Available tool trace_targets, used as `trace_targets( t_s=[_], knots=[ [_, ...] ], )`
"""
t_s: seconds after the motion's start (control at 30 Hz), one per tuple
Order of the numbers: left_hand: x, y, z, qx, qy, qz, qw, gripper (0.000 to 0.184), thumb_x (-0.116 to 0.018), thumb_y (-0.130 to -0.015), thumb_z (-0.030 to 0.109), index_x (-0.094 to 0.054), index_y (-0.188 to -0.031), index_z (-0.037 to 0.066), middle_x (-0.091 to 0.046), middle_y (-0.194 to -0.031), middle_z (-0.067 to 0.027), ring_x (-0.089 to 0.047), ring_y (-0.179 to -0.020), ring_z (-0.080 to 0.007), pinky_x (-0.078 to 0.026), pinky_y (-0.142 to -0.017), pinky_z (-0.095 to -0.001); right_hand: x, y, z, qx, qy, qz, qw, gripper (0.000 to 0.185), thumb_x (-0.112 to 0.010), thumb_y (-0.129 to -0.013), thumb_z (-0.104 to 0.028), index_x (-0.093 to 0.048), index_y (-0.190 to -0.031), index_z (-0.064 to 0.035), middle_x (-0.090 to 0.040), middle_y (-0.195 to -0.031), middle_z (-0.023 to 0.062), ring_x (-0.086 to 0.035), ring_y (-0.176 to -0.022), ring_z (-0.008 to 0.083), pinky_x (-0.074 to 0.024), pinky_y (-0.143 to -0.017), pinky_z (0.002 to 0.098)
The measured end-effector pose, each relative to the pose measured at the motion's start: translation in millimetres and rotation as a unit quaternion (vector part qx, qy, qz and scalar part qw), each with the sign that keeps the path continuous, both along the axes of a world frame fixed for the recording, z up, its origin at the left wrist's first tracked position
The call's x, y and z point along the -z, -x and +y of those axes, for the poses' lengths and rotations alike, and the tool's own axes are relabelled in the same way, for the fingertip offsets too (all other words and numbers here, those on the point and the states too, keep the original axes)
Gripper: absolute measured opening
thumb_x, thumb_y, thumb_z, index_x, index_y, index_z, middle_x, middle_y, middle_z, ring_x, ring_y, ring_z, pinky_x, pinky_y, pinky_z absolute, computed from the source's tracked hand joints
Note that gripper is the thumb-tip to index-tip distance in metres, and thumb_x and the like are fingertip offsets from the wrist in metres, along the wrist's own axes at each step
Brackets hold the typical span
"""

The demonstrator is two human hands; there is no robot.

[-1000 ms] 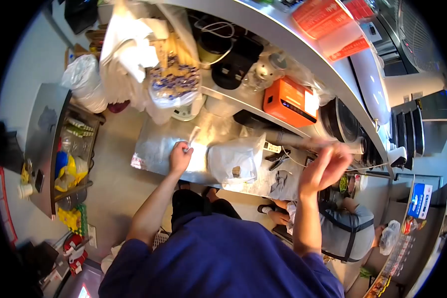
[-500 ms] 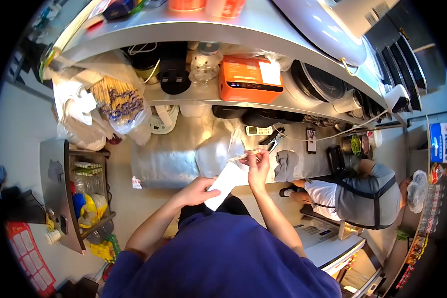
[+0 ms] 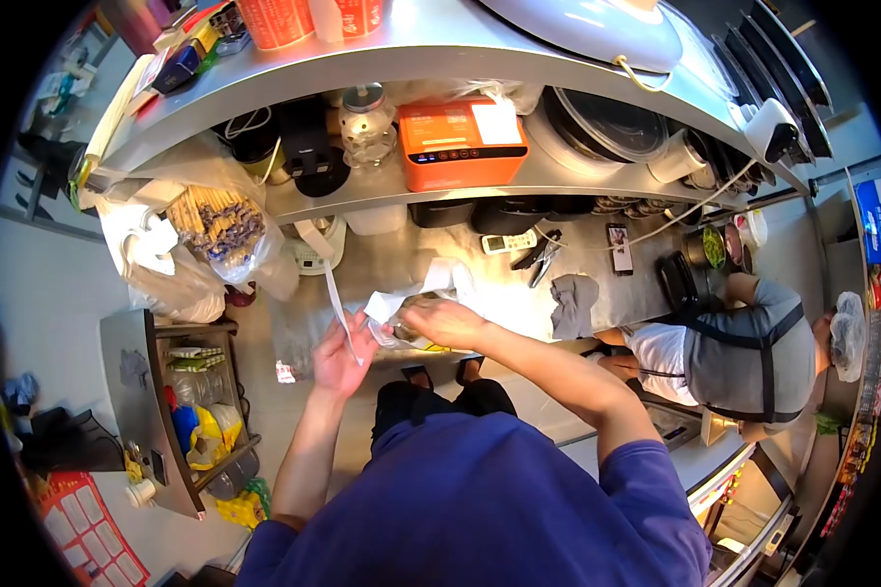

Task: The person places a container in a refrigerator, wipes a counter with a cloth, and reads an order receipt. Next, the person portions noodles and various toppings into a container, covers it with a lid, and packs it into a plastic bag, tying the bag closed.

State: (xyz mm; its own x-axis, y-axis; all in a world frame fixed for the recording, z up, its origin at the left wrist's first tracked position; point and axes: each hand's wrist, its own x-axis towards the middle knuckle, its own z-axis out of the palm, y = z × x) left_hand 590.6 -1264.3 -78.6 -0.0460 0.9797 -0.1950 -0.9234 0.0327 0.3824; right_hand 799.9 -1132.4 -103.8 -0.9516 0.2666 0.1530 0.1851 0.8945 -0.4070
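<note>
My left hand (image 3: pixel 346 354) is raised above the steel counter, fingers partly curled around a narrow white paper strip (image 3: pixel 335 298). The strip extends up toward a white device (image 3: pixel 315 252) at the back. Just to the right, my right hand (image 3: pixel 439 323) is closed, its fingertips at a curled piece of white paper (image 3: pixel 386 306). More white paper (image 3: pixel 448 277) stands behind that hand. Beneath the right fingers lies clear plastic (image 3: pixel 394 339), its contents partly hidden. How the paper pieces connect is hidden.
On the steel counter (image 3: pixel 299 338) lie a remote control (image 3: pixel 509 243), black-handled pliers (image 3: pixel 538 259), a grey cloth (image 3: pixel 574 301) and a phone (image 3: pixel 620 248). An orange box (image 3: pixel 463 147) sits on the shelf above. A person in grey (image 3: pixel 744 352) is at the right.
My hands no longer hold the white paper close to my body. They have moved forward over the counter, the left now with a narrow strip. The view has shifted slightly.
</note>
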Motion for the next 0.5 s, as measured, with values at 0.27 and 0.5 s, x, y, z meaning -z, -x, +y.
trace_targets(
  t_s=[0.27, 0.5],
  knots=[
    [-8.0, 17.0, -2.5, -0.047, -0.007, 0.03, 0.998, 0.017, -0.054, -0.099, 0.025, -0.056, -0.099, 0.009, -0.053, -0.131, -0.0158, -0.051, -0.121, -0.0341, -0.035, -0.111, -0.0566, -58.3, -63.4, 24.5, 0.055, -0.055, -0.357, 0.931, 0.065, -0.047, -0.095, -0.062, -0.076, -0.074, -0.0068, -0.068, -0.071, 0.0133, -0.068, -0.079, 0.0319, -0.0481, -0.087, 0.0468],
    [-18.6, -1.2, -13.7, -0.086, 0.087, 0.441, 0.889, 0.027, -0.056, -0.098, 0.012, -0.058, -0.122, -0.001, -0.052, -0.133, -0.0166, -0.052, -0.122, -0.0309, -0.037, -0.109, -0.0456, -113.5, -122.9, 39.4, 0.159, 0.049, 0.145, 0.975, 0.021, -0.076, -0.081, -0.018, -0.069, -0.093, -0.0012, -0.071, -0.106, 0.0143, -0.064, -0.104, 0.0343, -0.0509, -0.092, 0.0438]
  ],
)
